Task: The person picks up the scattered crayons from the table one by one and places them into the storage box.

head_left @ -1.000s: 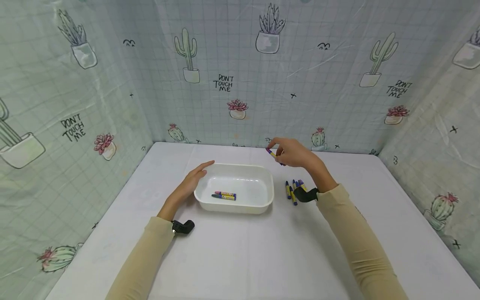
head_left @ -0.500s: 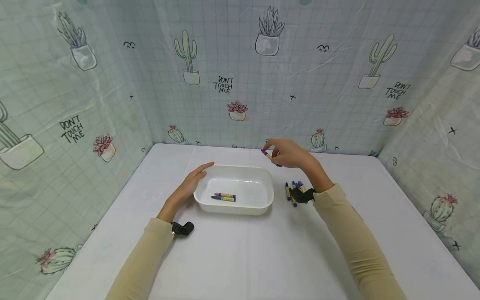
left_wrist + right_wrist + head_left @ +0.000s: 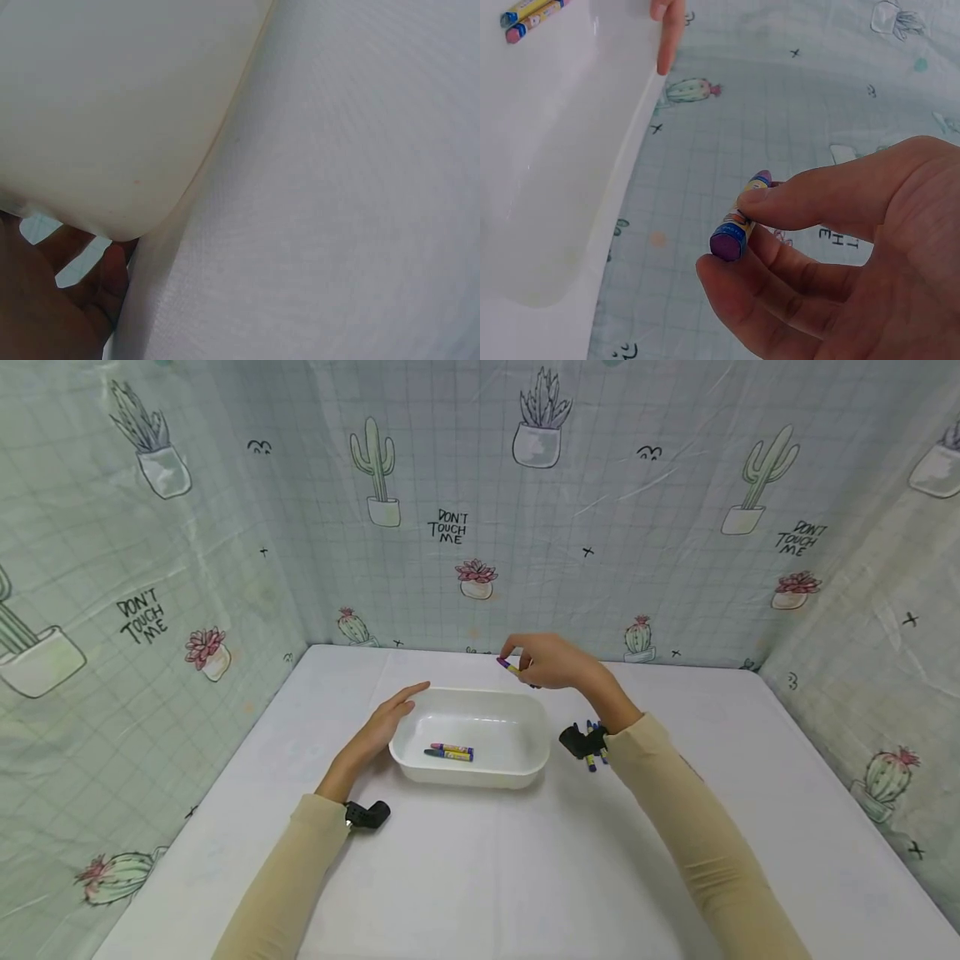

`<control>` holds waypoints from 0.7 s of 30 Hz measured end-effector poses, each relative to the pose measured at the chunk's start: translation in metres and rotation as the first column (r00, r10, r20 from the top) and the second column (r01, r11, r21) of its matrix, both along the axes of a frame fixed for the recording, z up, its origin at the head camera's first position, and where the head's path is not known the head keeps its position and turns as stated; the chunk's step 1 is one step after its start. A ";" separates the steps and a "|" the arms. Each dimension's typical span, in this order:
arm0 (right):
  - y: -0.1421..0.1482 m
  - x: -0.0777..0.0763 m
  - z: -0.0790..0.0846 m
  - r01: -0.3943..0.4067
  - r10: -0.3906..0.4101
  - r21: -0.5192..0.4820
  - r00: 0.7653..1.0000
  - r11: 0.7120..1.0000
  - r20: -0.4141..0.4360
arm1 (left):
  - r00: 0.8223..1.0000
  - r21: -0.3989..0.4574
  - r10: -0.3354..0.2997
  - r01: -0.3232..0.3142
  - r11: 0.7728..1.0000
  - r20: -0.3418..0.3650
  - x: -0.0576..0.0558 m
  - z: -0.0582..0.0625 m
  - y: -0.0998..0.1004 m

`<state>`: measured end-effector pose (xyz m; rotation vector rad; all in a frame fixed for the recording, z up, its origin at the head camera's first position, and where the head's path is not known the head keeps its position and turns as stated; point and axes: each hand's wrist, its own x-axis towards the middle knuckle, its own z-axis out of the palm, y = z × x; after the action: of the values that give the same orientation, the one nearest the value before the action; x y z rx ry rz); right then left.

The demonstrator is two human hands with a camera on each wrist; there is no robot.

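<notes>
My right hand (image 3: 555, 662) pinches a purple crayon (image 3: 727, 244) with a yellow and blue wrapper between thumb and fingers. It is above the table, behind the right back corner of a white rectangular tray (image 3: 468, 779). In the right wrist view the crayon points away, its flat end toward the camera. My left hand (image 3: 384, 718) rests against the tray's left end, with a fairly straight finger along the back left corner. The left wrist view shows fingertips (image 3: 114, 270) at the tray's outer wall. Inside the tray lie a pink crayon (image 3: 452, 748) and a dark green crayon (image 3: 448, 756), side by side.
Several more crayons (image 3: 591, 762) lie to the right of the tray, partly hidden by the black wrist camera (image 3: 581, 742). A white cloth covers the table (image 3: 450, 877). Behind and at the sides hangs a cactus-print curtain (image 3: 300, 527).
My right hand has moved left with the purple crayon, from beyond the tray's right end to behind its right back corner. The left hand and the tray have stayed in place.
</notes>
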<state>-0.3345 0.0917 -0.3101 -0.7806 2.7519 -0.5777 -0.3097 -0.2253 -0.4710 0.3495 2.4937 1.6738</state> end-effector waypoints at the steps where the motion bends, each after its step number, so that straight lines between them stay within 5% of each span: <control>1: -0.003 -0.001 0.000 -0.015 0.015 0.003 1.000 1.000 0.003 | 1.000 -0.003 0.003 -0.003 1.000 -0.010 -0.002 -0.004 -0.001; 9: -0.027 -0.008 -0.008 -0.125 0.124 0.016 0.990 0.992 0.060 | 1.000 -0.014 -0.003 0.003 1.000 -0.016 -0.005 -0.005 -0.002; 21: -0.062 -0.025 -0.043 -0.244 0.236 0.020 0.952 0.970 0.196 | 1.000 -0.041 0.007 -0.007 0.999 -0.009 -0.004 -0.005 -0.002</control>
<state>-0.3596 0.0295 -0.3529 -0.9766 2.4398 -0.5113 -0.3138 -0.2273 -0.4763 0.3448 2.5344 1.6242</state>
